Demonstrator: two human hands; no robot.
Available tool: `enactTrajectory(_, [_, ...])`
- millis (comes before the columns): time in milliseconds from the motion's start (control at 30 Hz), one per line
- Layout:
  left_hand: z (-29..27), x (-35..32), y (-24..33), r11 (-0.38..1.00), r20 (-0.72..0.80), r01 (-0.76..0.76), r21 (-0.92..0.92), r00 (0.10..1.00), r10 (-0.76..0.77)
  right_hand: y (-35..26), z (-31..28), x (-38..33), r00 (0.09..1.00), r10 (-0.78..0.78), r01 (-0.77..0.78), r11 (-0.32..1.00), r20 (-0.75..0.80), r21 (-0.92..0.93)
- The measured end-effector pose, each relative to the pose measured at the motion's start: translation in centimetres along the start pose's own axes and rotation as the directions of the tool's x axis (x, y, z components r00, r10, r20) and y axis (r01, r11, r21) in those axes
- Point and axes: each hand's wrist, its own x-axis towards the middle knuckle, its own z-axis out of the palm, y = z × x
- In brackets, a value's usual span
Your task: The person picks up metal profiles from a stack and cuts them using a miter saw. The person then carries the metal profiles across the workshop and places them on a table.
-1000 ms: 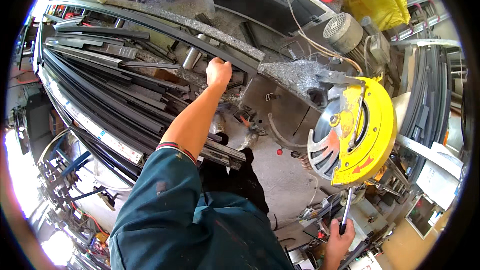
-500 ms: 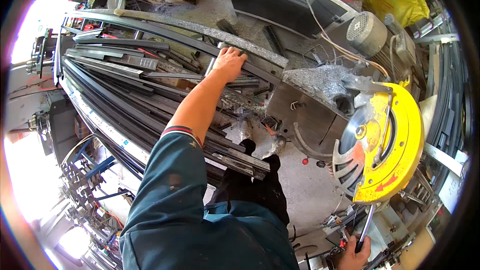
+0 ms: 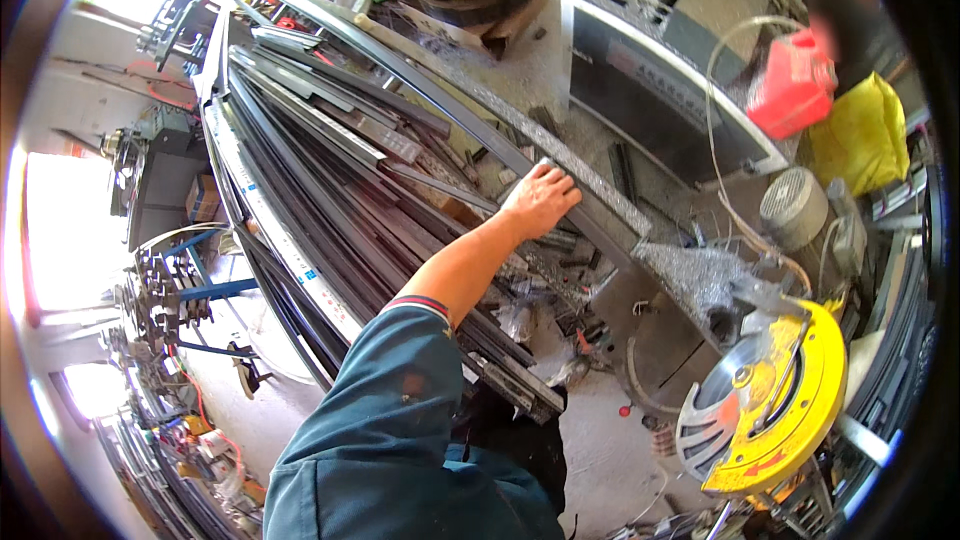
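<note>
A long dark metal profile [image 3: 598, 228] runs slantwise from the far left toward a saw base [image 3: 640, 315]. My left hand [image 3: 541, 202] lies over this profile, fingers curled round its edge, along a rough grey fence [image 3: 500, 112]. At the lower right stands a cut-off saw with a yellow guard [image 3: 815, 420] and a toothed-looking silver blade cover [image 3: 705, 430]; its blade is partly hidden. Only a piece of the saw's handle [image 3: 720, 520] shows at the lower edge. My right hand is out of view.
A large stack of dark profiles [image 3: 330, 180] lies left of my arm. Beyond the fence are a dark framed panel [image 3: 650, 80], a red container [image 3: 793, 85], a yellow sack [image 3: 865, 130] and a motor [image 3: 795, 205]. Machinery [image 3: 165, 290] stands at the left; someone stands at the upper right.
The view has swung, so the scene sits farther right and lower. My left hand stays on the profile. My right hand, earlier on the saw handle, has left the picture.
</note>
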Motion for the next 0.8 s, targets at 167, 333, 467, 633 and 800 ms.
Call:
enactTrajectory(167, [-5.6,-1.2,-0.3,0.997,-0.074,-0.076,-0.035,0.995,0.073,-0.5,-0.7,-0.5,0.999,-0.035,0.035,0.999,-0.002,-0.034])
enactTrajectory(333, [-11.3,-1.6,0.5,0.990,-0.192,-0.140,0.011,0.971,0.139,0.7,-0.2,-0.8,0.985,-0.141,0.135,0.989,-0.101,-0.065])
enactTrajectory(467, [-14.2,-1.1,1.7,0.979,-0.288,-0.201,0.015,0.937,0.197,-1.7,-1.1,-3.3,0.837,-0.453,0.429,0.891,-0.308,-0.146])
enactTrajectory(633, [-16.9,-4.0,3.1,0.983,-0.280,-0.183,0.003,0.944,0.177,-13.1,-4.0,-5.4,0.496,-0.809,0.843,0.536,-0.316,-0.049])
enactTrajectory(800, [-20.7,-5.9,7.6,0.973,-0.385,-0.232,-0.010,0.899,0.210,-26.9,0.3,-2.9,0.239,-0.959,0.950,0.198,0.153,-0.242])
